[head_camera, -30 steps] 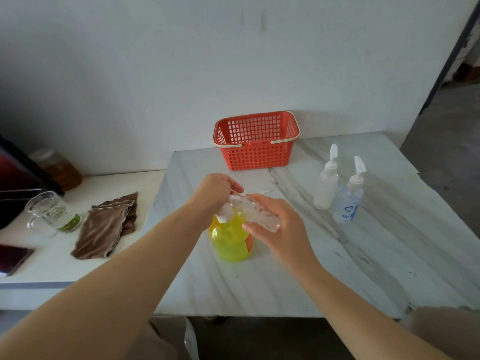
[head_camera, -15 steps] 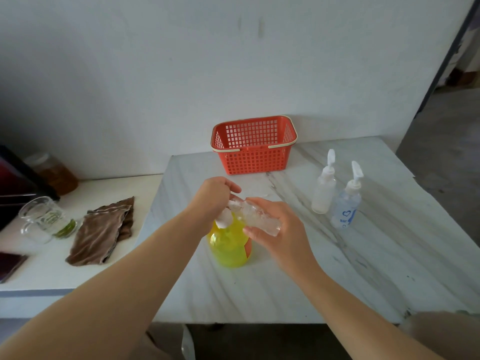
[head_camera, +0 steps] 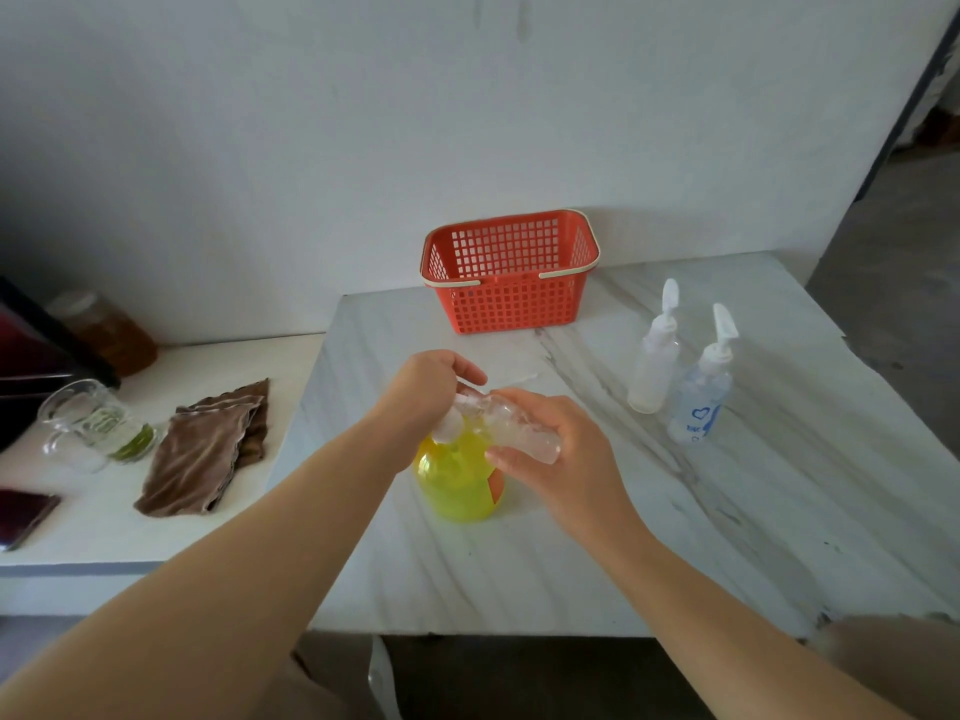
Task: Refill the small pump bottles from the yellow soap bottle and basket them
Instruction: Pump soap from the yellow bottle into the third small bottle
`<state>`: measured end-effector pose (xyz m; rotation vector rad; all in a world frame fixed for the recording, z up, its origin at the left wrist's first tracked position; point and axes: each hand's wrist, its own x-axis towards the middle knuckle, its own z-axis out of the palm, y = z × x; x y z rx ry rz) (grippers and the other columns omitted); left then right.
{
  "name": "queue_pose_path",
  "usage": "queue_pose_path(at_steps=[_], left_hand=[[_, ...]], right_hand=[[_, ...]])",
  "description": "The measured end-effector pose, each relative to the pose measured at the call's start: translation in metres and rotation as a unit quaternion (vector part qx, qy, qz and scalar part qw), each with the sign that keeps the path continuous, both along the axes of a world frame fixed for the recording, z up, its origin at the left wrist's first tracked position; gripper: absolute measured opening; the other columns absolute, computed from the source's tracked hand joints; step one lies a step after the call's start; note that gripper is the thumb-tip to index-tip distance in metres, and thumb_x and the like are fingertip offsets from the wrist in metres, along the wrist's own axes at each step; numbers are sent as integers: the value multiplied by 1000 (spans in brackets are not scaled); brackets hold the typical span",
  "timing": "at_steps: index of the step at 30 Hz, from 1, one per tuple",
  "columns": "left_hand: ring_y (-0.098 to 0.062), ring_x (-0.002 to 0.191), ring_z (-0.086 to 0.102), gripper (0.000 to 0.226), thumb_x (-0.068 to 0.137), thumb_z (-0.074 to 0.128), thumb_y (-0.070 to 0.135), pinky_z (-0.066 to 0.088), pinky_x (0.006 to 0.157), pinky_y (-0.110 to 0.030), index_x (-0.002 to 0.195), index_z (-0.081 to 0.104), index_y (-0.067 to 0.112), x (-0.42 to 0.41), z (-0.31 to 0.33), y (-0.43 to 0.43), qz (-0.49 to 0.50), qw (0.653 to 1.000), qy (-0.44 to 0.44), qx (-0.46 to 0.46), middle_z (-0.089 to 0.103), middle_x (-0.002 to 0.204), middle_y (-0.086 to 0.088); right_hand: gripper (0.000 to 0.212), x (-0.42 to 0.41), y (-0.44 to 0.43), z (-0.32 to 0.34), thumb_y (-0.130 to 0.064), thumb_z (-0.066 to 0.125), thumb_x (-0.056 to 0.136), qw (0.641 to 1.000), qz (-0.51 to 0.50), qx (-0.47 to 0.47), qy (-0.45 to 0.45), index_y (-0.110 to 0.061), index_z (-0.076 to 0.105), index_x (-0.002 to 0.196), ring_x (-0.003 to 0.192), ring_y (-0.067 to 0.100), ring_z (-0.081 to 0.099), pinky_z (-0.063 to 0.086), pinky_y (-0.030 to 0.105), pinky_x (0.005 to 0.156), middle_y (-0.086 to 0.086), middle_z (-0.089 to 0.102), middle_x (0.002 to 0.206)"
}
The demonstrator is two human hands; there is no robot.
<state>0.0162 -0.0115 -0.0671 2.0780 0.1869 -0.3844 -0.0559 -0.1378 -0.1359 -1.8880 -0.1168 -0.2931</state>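
Observation:
The yellow soap bottle [head_camera: 457, 480] stands on the marble table [head_camera: 597, 537] near its middle. My left hand [head_camera: 426, 387] curls over the bottle's white pump head. My right hand [head_camera: 561, 449] grips a small clear bottle [head_camera: 511, 423], tilted with its mouth toward the pump spout under my left fingers. Two small pump bottles stand to the right: a cloudy one [head_camera: 653, 366] and a clear one with a blue heart label [head_camera: 701, 392]. The red basket [head_camera: 511, 272] sits at the back against the wall and looks empty.
A lower white counter [head_camera: 104, 527] lies to the left with a brown cloth [head_camera: 208, 449], a glass jug [head_camera: 91, 423], an amber jar [head_camera: 111, 330] and a dark phone [head_camera: 23, 514]. A small clear strip [head_camera: 511, 379] lies on the table behind my hands.
Both hands stay on the yellow bottle's pump and the small clear bottle. Only the camera shifts a little; the grips look the same.

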Motion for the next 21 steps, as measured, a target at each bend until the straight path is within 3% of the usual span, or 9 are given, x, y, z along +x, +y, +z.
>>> queue_pose_path(at_steps=[3,8,11,13,21], left_hand=[[-14,60,56,37,89,31,-3,42,56,-23,82,64,12,1,6,-4,13,1000,-22,-12,64,68,0],[-4,46,54,27,95,35,1,40,40,-9,92,62,4,-3,10,-7,4,996,-43,-72,59,70,-4],[-9,60,54,30,96,36,3,45,49,-12,83,63,8,-2,1,-4,-3,997,-52,-55,60,75,-4],[-15,65,55,35,95,36,2,45,60,-23,75,63,12,-2,-4,0,1,998,-44,-53,62,78,-6],[-16,64,55,39,93,33,-2,44,61,-24,73,62,14,-1,-3,-1,4,999,-26,-43,63,72,-3]], right_hand=[[43,3,-4,4,-37,70,67,1000,1,-5,-14,-62,56,98,101,0,56,37,6,84,-7,63,107],[46,6,-10,10,-36,69,68,1000,2,-21,-23,-56,54,107,98,-2,54,35,3,81,-10,62,102],[48,8,-11,7,-33,70,66,1000,12,-18,-11,-44,60,112,97,-2,55,36,4,81,-10,62,100],[49,9,-11,5,-32,71,65,1000,21,-20,-8,-41,61,112,95,-4,55,36,3,80,-8,62,99],[46,8,-11,7,-34,71,66,999,38,-20,1,-50,59,108,97,-4,56,36,3,80,-12,64,101]])
